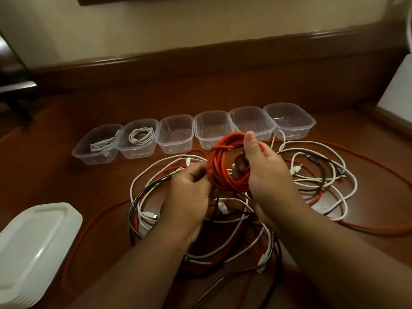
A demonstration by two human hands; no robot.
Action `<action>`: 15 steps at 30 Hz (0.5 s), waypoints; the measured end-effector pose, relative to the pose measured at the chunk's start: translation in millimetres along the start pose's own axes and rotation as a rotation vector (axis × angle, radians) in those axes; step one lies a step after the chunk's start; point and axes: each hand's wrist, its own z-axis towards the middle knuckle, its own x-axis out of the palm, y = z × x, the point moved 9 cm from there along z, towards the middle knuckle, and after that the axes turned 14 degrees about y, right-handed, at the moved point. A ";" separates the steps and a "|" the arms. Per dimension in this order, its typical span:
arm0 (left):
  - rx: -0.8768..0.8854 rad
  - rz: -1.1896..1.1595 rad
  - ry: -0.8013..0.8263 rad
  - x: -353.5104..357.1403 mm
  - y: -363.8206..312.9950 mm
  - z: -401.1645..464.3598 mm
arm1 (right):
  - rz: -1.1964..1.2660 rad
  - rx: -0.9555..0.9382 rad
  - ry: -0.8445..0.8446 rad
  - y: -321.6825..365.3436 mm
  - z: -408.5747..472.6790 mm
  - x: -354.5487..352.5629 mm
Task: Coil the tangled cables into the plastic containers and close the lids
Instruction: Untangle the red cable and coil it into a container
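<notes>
- Cables are the story here, and the red coil (225, 168) is up off the table (66, 170), held between both hands over the tangle (200, 230).
- Right hand (265, 168) grips the coil's right side, thumb up along the loops, fingers curled through the middle.
- Left hand (189, 197) pinches the coil's lower left edge, fingers curled onto the strands.
- Red tail (367, 170) runs loose around the heap on the table, so by my read the winding isn't finished.
- Six clear tubs (211, 130) line up behind; the two at the left hold white cables (141, 136), the other four look empty.
- Lids (33, 241) sit stacked at near left, none on a tub.
- Handling call: this cord looks light, soft and springy, and loops will want to pop open if let go.
- Best hold is across the whole bundle, pinching every strand together, not one loop.
- Risk: the tail could snag the white and black cables beneath and drag them along.
</notes>
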 end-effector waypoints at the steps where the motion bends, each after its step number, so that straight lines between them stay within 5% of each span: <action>1: -0.013 -0.097 0.001 3.0 1.6 -1.1 | -0.077 -0.035 -0.003 4.0 -0.7 -1.2; 9: -0.006 -0.420 -0.010 7.7 14.4 -9.3 | -0.280 -0.078 -0.001 3.7 0.9 -0.8; 15: -0.009 -0.451 0.119 20.3 12.5 -8.3 | -0.336 -0.097 0.006 8.5 3.1 -2.4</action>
